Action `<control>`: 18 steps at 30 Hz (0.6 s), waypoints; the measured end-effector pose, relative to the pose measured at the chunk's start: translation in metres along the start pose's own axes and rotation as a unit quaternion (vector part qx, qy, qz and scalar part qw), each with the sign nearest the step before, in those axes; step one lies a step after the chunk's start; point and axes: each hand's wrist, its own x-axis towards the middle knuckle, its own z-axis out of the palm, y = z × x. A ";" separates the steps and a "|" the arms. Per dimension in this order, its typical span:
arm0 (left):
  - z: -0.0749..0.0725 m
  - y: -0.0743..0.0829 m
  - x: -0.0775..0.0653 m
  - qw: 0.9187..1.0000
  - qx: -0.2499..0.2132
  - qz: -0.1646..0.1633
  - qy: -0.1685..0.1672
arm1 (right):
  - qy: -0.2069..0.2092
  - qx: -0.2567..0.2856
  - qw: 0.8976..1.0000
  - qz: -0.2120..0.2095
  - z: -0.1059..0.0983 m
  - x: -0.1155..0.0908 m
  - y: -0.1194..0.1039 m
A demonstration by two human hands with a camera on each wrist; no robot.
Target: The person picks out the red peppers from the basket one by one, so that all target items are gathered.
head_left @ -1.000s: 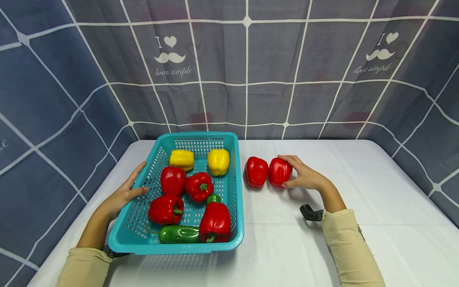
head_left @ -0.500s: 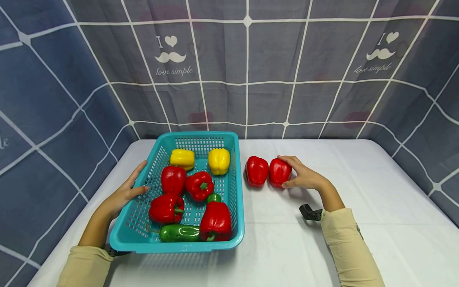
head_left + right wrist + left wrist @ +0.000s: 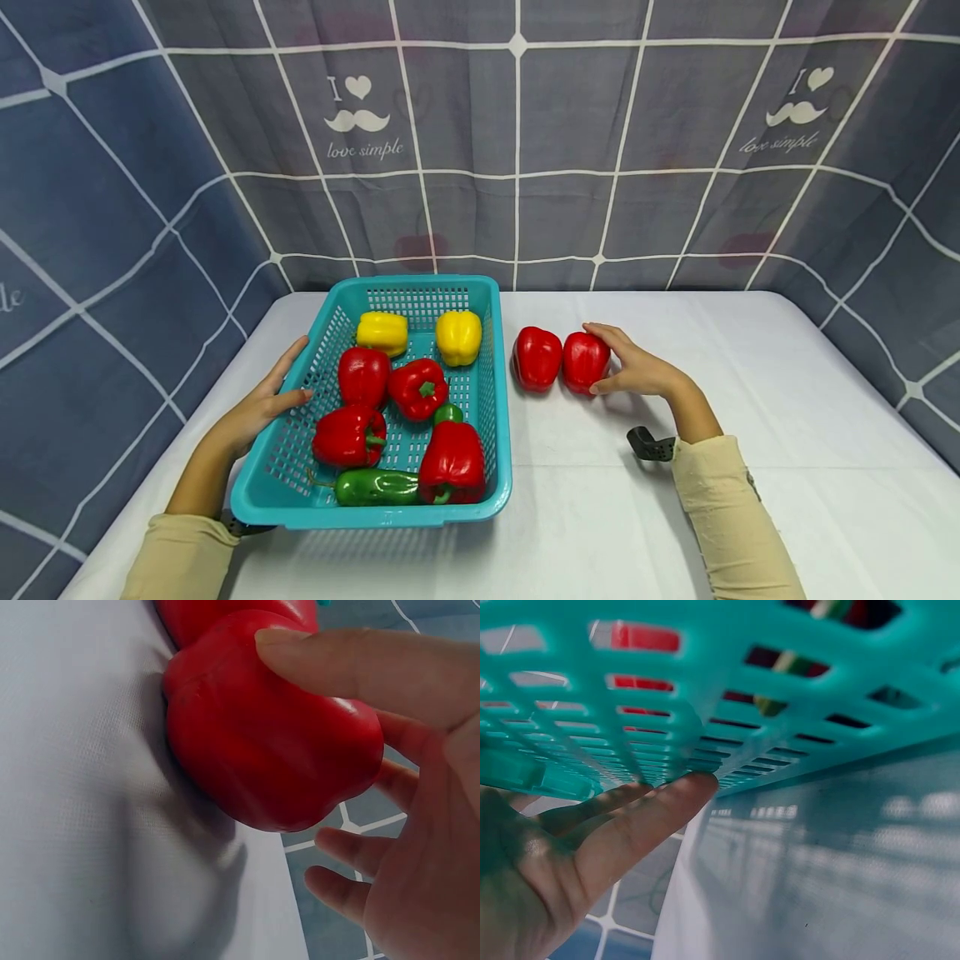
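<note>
My left hand (image 3: 255, 408) lies against the left side of a turquoise perforated basket (image 3: 504, 400), its fingers fairly straight. In the left wrist view its thumb (image 3: 649, 829) touches the basket wall (image 3: 705, 645). Inside the basket are two yellow bell peppers, several red bell peppers (image 3: 417, 388) and a long green pepper (image 3: 377, 487). Another green one (image 3: 447, 414) is partly hidden. On the table to the right, my right hand (image 3: 637, 367) holds a red bell pepper (image 3: 270, 742) between thumb and fingers. A second red bell pepper (image 3: 537, 358) stands just left of it, touching it.
A white cloth (image 3: 600, 517) covers the table. Grey-blue checked curtain (image 3: 570, 150) hangs behind and at both sides. Black straps (image 3: 651, 445) with small cameras sit at the wrists.
</note>
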 end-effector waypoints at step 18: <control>0.000 -0.001 0.001 1.000 -0.008 -0.011 0.001 | 0.006 -0.023 1.000 -0.009 -0.003 -0.002 -0.015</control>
